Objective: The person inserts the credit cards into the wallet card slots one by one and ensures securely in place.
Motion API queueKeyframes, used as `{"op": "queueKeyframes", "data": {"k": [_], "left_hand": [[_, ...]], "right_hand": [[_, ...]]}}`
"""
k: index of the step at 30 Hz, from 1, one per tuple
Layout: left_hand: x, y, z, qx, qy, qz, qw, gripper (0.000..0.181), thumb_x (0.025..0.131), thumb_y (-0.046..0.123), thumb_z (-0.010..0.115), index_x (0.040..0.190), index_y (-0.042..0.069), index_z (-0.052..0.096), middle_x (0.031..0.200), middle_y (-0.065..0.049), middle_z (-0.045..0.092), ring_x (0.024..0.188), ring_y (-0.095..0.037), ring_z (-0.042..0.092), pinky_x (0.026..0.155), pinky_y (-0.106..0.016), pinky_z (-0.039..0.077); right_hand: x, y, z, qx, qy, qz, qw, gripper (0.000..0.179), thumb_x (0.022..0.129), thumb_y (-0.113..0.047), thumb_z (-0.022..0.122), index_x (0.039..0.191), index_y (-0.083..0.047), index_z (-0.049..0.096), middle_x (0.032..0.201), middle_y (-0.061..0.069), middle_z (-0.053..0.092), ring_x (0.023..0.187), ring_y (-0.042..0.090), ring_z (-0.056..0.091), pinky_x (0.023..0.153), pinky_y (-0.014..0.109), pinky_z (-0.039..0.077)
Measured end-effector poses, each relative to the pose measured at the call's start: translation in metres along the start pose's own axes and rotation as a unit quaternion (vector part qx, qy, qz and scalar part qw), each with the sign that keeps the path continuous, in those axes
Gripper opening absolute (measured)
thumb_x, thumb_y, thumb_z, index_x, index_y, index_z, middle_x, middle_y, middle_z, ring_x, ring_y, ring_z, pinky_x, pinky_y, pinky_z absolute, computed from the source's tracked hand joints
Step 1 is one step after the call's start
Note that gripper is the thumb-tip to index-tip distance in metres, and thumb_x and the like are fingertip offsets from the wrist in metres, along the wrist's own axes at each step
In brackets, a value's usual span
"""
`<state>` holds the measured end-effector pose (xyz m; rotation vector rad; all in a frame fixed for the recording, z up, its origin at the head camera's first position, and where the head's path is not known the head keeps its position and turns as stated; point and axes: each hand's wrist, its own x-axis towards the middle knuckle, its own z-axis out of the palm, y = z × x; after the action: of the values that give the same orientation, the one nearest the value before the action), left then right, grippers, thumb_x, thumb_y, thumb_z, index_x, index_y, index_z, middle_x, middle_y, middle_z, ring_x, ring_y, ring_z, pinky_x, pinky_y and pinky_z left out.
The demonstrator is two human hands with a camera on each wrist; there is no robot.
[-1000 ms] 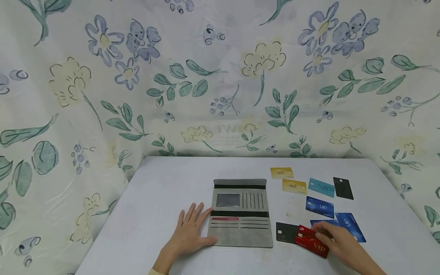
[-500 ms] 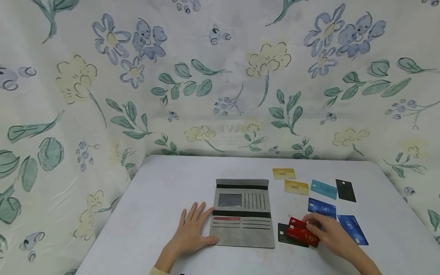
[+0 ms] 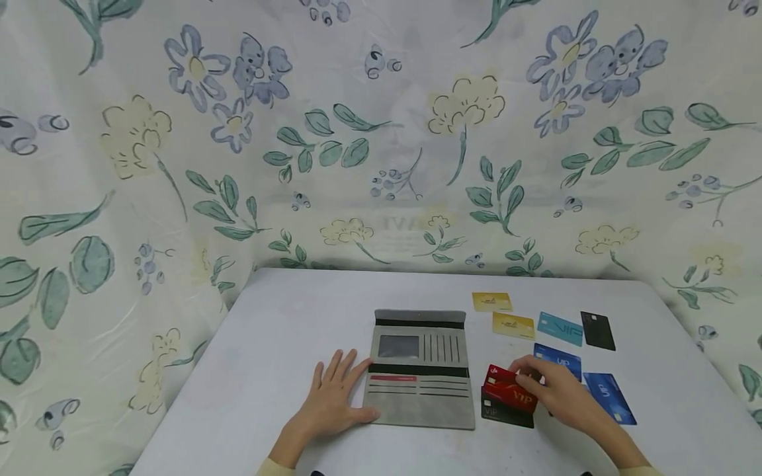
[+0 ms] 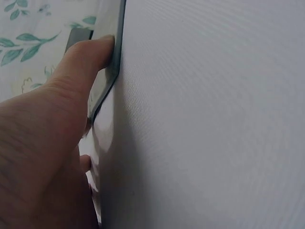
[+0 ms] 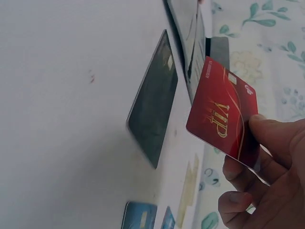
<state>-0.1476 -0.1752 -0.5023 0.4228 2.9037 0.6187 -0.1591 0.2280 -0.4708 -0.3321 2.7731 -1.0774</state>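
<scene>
**Red card pinched at one end, free to twist**

Head view: the right hand holds the red card, which from here overlaps the dark card just right of the grey wallet. The wallet lies unfolded on the white table. The left hand has its fingers spread apart, thumb and forefinger touching the wallet's left edge. Braced on that side alone, the wallet could pivot if bumped off-centre. A blue card sits so close behind the right hand that a careless sweep might nudge it.

Left wrist view: the thumb tip rests on the wallet's edge; how firmly cannot be told. A light touch would let the wallet slip.

Right wrist view: thumb and fingers are clamped on one end of the red card, which is tilted above the table, most of its length projecting. Should its leading corner catch the wallet's edge, that overhang could twist it from the pinch.
</scene>
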Motion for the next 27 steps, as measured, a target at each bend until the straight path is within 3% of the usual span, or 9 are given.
{"op": "queueKeyframes", "data": {"k": [3,11,19,27], "left_hand": [[0.001,0.001,0.000,-0.010,-0.003,0.007,0.9999,0.092,0.079,0.064,0.070,0.152,0.017,0.038,0.162,-0.019,0.023,0.150,-0.043,0.009,0.115,-0.068,0.001],[0.000,-0.001,-0.001,-0.007,-0.011,0.001,0.9999,0.093,0.081,0.064,0.068,0.153,0.017,0.035,0.163,-0.018,0.020,0.151,-0.043,0.006,0.115,-0.068,-0.001],[0.002,-0.003,0.000,-0.024,-0.010,0.009,0.9996,0.093,0.081,0.062,0.069,0.153,0.017,0.034,0.163,-0.020,0.018,0.150,-0.044,0.004,0.114,-0.069,-0.003],[0.001,-0.004,0.001,-0.026,-0.008,0.003,0.9996,0.093,0.080,0.061,0.070,0.153,0.016,0.034,0.162,-0.019,0.019,0.150,-0.044,0.004,0.113,-0.069,-0.003]], "right_hand": [[0.003,-0.004,0.003,-0.001,0.006,-0.001,1.0000,0.016,0.096,-0.012,0.063,0.111,-0.011,0.068,0.103,0.002,0.069,0.088,0.016,0.057,0.072,0.024,0.052],[0.019,-0.020,0.022,0.016,0.005,-0.017,0.9997,0.015,0.095,-0.010,0.064,0.109,-0.011,0.068,0.096,-0.002,0.068,0.084,0.014,0.055,0.072,0.022,0.051],[0.044,-0.029,0.036,0.021,-0.007,-0.089,0.9958,0.017,0.098,-0.014,0.061,0.113,-0.009,0.066,0.097,-0.001,0.068,0.082,0.014,0.055,0.067,0.020,0.051],[0.064,-0.039,0.042,0.027,-0.014,-0.112,0.9932,0.016,0.098,-0.013,0.060,0.112,-0.009,0.066,0.098,-0.002,0.067,0.084,0.014,0.055,0.071,0.022,0.051]]}}
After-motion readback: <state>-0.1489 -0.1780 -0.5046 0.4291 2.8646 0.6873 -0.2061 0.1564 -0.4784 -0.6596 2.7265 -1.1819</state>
